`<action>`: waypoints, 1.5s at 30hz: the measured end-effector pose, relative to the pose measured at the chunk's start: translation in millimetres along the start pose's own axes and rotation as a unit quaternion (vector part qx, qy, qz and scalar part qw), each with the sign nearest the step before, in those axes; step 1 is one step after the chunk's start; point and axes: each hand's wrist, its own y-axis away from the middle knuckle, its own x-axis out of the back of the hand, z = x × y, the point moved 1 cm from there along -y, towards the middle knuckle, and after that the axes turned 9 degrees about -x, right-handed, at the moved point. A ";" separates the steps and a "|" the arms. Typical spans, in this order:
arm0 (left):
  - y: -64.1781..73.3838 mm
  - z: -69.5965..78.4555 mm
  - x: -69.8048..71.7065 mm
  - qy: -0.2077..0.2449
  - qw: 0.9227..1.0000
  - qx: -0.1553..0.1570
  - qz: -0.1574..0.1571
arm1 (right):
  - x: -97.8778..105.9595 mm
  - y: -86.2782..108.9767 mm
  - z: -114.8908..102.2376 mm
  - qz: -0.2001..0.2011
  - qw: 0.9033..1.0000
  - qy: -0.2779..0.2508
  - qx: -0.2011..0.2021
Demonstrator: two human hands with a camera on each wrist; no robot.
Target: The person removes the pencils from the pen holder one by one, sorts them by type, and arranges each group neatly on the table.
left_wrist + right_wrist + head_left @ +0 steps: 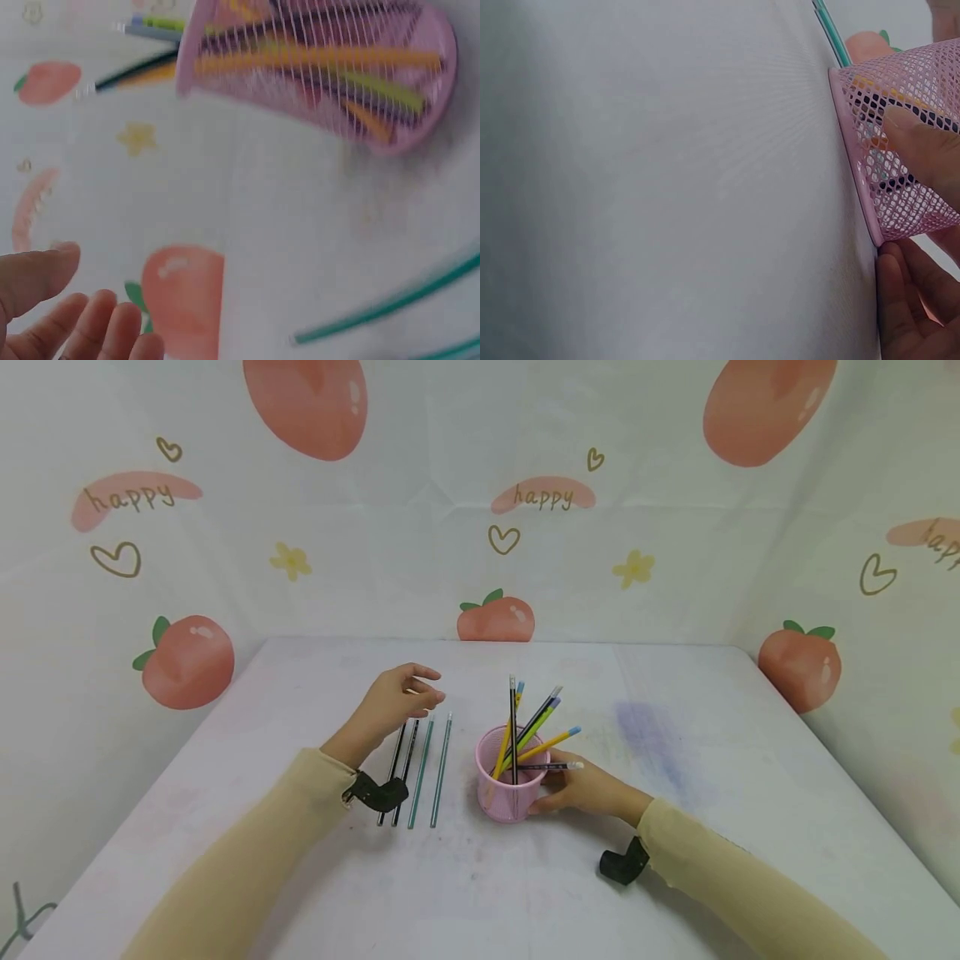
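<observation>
A pink mesh pencil cup [498, 803] stands upright on the table, holding several pencils in black, yellow and green that lean in different directions. My right hand [587, 788] grips the cup from its right side; in the right wrist view the thumb [915, 142] lies against the mesh and the fingers [911, 300] curl by its base. To the left of the cup, two dark pencils [406, 764] and two green pencils [441, 777] lie side by side. Above their far ends hovers my left hand [397, 697], fingers loosely bent and nothing in them.
The white table [525, 893] carries a faint purple smudge [651, 739] right of the cup. Behind it hangs a white backdrop [420, 552] printed with peaches, hearts and flowers. Each wrist wears a black band, the left one [378, 793] overlapping the lying pencils in the head view.
</observation>
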 end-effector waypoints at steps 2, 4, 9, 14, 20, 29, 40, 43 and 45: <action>1.9 8.6 -7.7 0.014 1.000 -0.019 0.001 | -0.2 0.4 -0.7 0.001 1.000 0.000 -0.001; 3.8 16.3 -15.4 0.025 0.999 -0.033 0.002 | -0.3 0.7 -1.4 0.002 1.000 0.000 0.000; 7.5 30.3 -32.8 0.032 0.998 -0.059 0.008 | -0.4 1.3 -2.8 0.004 1.000 0.000 0.000; 8.7 35.2 -47.7 0.027 0.997 -0.065 0.012 | -0.6 1.3 -3.3 0.004 1.000 -0.005 -0.001; 6.2 30.2 -61.7 0.010 0.997 -0.075 0.015 | -0.9 1.0 -3.6 0.008 1.000 0.002 0.009; 4.9 27.7 -74.0 0.014 0.998 -0.062 0.007 | 0.1 0.1 -3.5 0.006 1.000 0.009 0.009; 2.8 28.3 -83.7 0.011 0.998 -0.059 -0.001 | 0.4 -1.4 0.4 0.000 1.000 0.005 0.012; 3.0 29.6 -84.7 0.017 0.998 -0.060 -0.001 | 0.3 -1.7 1.4 -0.001 1.000 0.003 0.013; 2.8 29.7 -85.4 0.019 0.998 -0.062 0.001 | 0.3 -1.8 1.8 -0.001 1.000 0.002 0.013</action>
